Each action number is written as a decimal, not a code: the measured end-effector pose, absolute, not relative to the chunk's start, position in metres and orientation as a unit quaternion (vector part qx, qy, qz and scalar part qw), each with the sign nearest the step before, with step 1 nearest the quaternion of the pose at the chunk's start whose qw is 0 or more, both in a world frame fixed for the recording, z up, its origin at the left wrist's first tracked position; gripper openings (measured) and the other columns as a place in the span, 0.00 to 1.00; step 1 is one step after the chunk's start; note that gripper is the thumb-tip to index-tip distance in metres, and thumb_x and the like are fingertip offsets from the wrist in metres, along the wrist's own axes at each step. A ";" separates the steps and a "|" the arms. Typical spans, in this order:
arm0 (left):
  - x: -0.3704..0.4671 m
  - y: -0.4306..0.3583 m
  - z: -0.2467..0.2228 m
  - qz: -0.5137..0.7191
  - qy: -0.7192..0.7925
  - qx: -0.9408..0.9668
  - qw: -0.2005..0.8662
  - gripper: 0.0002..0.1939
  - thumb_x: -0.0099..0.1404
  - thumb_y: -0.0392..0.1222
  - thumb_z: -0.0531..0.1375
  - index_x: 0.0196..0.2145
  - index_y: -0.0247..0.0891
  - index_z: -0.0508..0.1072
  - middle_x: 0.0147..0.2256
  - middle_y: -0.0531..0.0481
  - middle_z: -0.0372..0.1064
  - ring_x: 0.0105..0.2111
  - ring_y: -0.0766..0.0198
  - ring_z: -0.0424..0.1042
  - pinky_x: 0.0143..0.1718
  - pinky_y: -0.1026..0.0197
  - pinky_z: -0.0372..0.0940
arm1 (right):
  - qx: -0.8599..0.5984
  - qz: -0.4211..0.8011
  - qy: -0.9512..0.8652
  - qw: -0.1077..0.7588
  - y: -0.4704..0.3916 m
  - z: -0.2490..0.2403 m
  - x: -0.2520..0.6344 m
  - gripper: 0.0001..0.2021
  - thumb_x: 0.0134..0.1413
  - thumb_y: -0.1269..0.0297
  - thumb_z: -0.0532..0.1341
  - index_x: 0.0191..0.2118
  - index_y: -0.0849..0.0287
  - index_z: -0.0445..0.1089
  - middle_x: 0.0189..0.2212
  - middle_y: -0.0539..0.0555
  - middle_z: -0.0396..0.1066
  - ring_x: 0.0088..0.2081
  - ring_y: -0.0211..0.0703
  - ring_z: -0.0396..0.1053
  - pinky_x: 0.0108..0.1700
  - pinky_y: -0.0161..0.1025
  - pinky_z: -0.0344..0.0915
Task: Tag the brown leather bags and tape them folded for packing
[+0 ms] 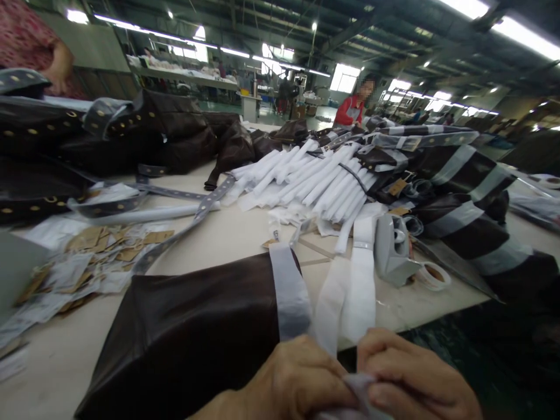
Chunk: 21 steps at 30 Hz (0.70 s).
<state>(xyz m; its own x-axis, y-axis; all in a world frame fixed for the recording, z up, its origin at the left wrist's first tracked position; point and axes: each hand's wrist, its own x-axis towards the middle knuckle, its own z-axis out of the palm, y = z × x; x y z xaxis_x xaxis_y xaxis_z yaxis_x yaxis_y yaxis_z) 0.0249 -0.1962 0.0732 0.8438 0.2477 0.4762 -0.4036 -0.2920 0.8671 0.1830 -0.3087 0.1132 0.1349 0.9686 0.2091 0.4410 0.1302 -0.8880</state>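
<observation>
Left grip (293, 379), bottom centre of the frame: my fingers are pinched together on a thin, pale piece of material (361, 386). Right grip (415, 373), bottom, right of centre: thumb and fingers clamped on the same piece, close beside the left. The frame edge cuts off its lower part.

Dark brown bag (196, 326), lower left of centre: lies on the desk (245, 233) just beyond my left grip; a pale grey band (291, 291) crosses its right end. I cannot tell whether my hand touches the bag.

White strips (361, 286) lie right of the band, then a pale tape dispenser (389, 256) and tape roll (441, 283).

Centre: heaped white rolls (315, 186). Left: paper tags (90, 238), near a studded strap (213, 198). Right: banded dark bags (459, 224). Upper left: more dark bags (179, 125); a person in patterned pink (24, 41). Upper right of centre: a person in red (345, 112).
</observation>
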 end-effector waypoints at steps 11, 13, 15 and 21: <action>0.032 -0.207 0.091 0.157 0.319 0.176 0.918 0.13 0.48 0.39 0.64 0.31 0.27 0.75 0.25 0.45 0.68 0.23 0.65 0.65 0.25 0.65 0.60 | -0.634 0.400 -0.286 0.596 -0.300 0.055 0.179 0.23 0.48 0.54 0.65 0.51 0.52 0.70 0.47 0.56 0.72 0.46 0.51 0.70 0.44 0.40 0.68; 0.027 -0.211 0.086 0.152 0.286 0.187 0.928 0.13 0.48 0.38 0.64 0.31 0.26 0.74 0.24 0.47 0.66 0.22 0.68 0.62 0.25 0.66 0.58 | -0.606 0.408 -0.296 0.615 -0.301 0.058 0.176 0.22 0.49 0.55 0.65 0.51 0.52 0.70 0.48 0.57 0.71 0.45 0.50 0.70 0.44 0.40 0.68; 0.021 -0.216 0.084 0.156 0.268 0.213 0.927 0.11 0.48 0.37 0.65 0.29 0.27 0.72 0.23 0.49 0.63 0.20 0.70 0.59 0.23 0.67 0.54 | -0.595 0.395 -0.325 0.620 -0.301 0.062 0.176 0.20 0.49 0.55 0.64 0.49 0.53 0.71 0.46 0.57 0.72 0.44 0.49 0.70 0.43 0.40 0.68; 0.009 -0.225 0.083 0.196 0.294 0.284 0.891 0.14 0.45 0.43 0.65 0.19 0.31 0.66 0.18 0.54 0.56 0.18 0.72 0.53 0.20 0.67 0.49 | -0.631 0.354 -0.470 0.506 -0.301 0.073 0.175 0.17 0.50 0.58 0.62 0.46 0.55 0.73 0.43 0.57 0.73 0.43 0.49 0.70 0.46 0.42 0.66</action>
